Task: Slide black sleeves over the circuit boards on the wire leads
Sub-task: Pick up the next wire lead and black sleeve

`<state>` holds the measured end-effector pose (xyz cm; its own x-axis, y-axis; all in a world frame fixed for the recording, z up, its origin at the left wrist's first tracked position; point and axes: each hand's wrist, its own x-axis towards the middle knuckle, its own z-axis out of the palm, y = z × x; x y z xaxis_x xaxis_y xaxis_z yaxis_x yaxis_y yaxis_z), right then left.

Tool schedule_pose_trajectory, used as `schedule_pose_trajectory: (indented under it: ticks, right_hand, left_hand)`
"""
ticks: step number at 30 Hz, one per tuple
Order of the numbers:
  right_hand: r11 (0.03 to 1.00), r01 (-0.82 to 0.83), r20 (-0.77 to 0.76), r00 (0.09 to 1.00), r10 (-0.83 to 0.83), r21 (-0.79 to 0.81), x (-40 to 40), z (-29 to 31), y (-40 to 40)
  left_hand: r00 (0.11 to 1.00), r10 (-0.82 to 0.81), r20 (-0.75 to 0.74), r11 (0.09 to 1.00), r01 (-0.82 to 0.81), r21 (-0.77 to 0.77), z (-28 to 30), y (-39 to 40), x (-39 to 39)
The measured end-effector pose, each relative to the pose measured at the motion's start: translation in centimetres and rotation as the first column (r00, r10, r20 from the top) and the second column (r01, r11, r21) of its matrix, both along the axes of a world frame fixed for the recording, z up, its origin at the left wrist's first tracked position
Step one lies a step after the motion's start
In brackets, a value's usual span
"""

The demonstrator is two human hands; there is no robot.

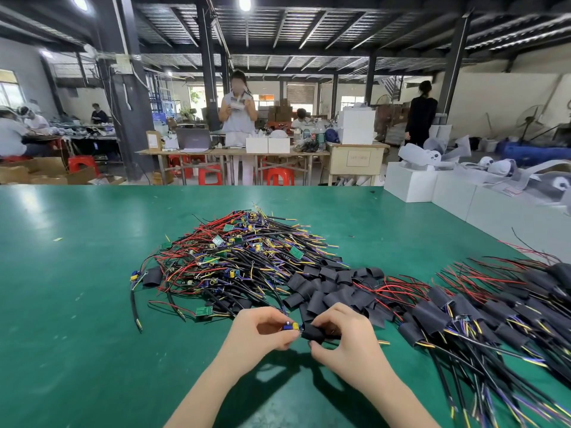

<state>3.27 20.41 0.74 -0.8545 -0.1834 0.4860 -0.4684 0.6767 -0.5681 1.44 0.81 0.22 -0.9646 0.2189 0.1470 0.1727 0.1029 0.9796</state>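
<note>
Nearest the camera, 2 bare forearms reach in from the bottom edge over the green tabletop (77, 304). The left hand (259, 330) has its fingers curled, pinching a small circuit board (292, 326) with blue and yellow parts between thumb and fingertips. Touching it on the right, the right hand (343, 332) holds a black sleeve (312, 332), fingers curled round it from above and thumb beneath. The sleeve's open end meets the board; whether the board has entered it I cannot tell. Both hands hover just above the tabletop, casting a shadow below them.

Just beyond the hands lies a loose heap of empty black sleeves (327, 288), flattened and overlapping. To the right, a spread of finished leads (482, 316) carries sleeves already on, with red, black, yellow and purple wires fanning toward the right edge.

Behind the sleeve heap rises a large tangled pile of wire leads (244, 254) with bare green boards showing among red and black wires. 1 sleeved lead (151, 277) lies apart at the pile's left edge.

Further right, white boxes (432, 186) stand along the tabletop's far side. Beyond, a person (238, 118) stands at a wooden table with red stools (279, 176) underneath, and more people work at the far left.
</note>
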Motion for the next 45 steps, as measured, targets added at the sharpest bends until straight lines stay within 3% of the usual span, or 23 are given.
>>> schedule_pose_trajectory:
  ticks: [7, 13, 18, 24, 33, 45]
  right_hand:
    - [0.999, 0.007, 0.01, 1.0, -0.007, -0.038, -0.19, -0.3, 0.0]
    - [0.994, -0.09, -0.033, 0.996, 0.089, -0.061, -0.18, -0.21, 0.07]
    - [0.993, -0.102, -0.046, 0.993, 0.105, 0.055, -0.32, -0.47, 0.46]
    - [0.981, -0.029, -0.164, 0.985, 0.061, 0.191, 0.01, -0.48, 0.17]
    - [0.992, -0.096, -0.074, 0.992, 0.102, 0.082, 0.11, -0.19, -0.04]
    - [0.992, -0.103, -0.061, 0.992, 0.107, 0.078, 0.04, -0.24, 0.01]
  left_hand:
    - [0.997, 0.06, 0.053, 0.998, -0.06, -0.002, -0.07, 0.12, 0.0]
    - [0.999, -0.027, 0.025, 0.996, 0.029, -0.083, -0.28, -0.57, -0.13]
    - [1.0, 0.013, -0.017, 0.999, -0.013, -0.048, -0.03, -0.39, -0.15]
    - [0.999, 0.024, 0.041, 0.994, -0.028, 0.102, -0.02, -0.11, -0.05]
    - [0.996, -0.025, -0.081, 0.997, 0.03, 0.066, 0.15, -0.29, -0.03]
    - [0.993, -0.082, -0.088, 0.996, 0.08, -0.025, 0.41, -0.77, -0.12]
